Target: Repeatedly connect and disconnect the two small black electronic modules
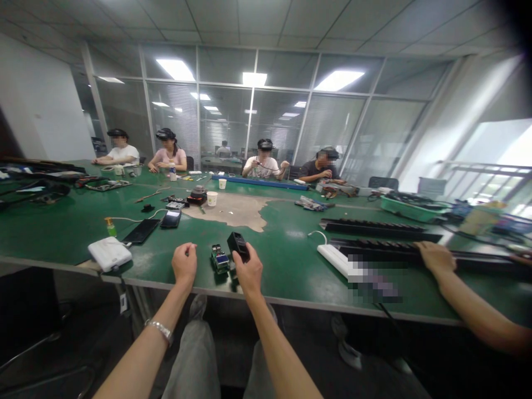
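In the head view, my right hand (250,270) grips a small black plastic case (237,243), tilted just above the table's near edge. A small green circuit board (219,260) with a little blue-lit screen lies on the table between my hands, closest to the right one. My left hand (184,264) is closed, fingers curled, to the left of the board. A tiny dark spot shows at its fingertips, too small to name.
The green table (286,277) bears a white power bank (110,253), phones (142,231), paper cups (211,199) and black rails (374,227). At right, a neighbour's hand (436,257) touches a rail, near a white power strip (332,260). Several people sit opposite.
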`<state>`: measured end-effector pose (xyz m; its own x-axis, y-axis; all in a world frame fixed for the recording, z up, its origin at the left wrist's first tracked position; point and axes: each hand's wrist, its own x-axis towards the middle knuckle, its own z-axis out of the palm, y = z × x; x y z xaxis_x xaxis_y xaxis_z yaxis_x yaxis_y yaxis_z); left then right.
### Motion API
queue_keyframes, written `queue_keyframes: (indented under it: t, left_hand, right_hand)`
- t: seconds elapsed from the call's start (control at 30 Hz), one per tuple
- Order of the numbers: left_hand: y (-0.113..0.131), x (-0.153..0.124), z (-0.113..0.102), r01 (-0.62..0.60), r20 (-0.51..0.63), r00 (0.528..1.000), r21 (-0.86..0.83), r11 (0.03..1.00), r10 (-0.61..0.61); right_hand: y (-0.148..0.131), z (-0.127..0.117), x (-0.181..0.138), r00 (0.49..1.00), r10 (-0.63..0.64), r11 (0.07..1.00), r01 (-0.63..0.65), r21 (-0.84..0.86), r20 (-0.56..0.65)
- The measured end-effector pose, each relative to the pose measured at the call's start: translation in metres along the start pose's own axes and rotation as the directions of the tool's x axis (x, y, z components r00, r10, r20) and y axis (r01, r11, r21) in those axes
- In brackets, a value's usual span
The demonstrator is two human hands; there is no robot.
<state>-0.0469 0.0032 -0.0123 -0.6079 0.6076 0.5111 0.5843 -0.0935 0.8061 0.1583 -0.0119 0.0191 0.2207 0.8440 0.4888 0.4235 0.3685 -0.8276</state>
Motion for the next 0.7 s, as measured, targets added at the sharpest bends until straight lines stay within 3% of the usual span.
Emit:
queue_keyframes:
  t: [0.2,0.43,0.7]
  left_hand:
    - [0.001,0.000,-0.005,0.012,-0.044,0.999,-0.067,0.998,-0.015]
    - [0.001,0.001,-0.004,0.040,-0.043,0.998,-0.104,0.994,-0.045]
    - [0.003,0.000,-0.008,0.038,-0.054,0.998,-0.128,0.991,-0.046]
  right_hand:
    - [-0.038,0.017,0.002,0.994,-0.086,0.996,0.086,-0.002,0.072]
    - [-0.044,0.039,-0.005,0.966,-0.216,0.956,0.239,-0.168,0.144]
    - [-0.061,0.029,-0.003,0.962,-0.178,0.919,0.237,-0.316,0.205]
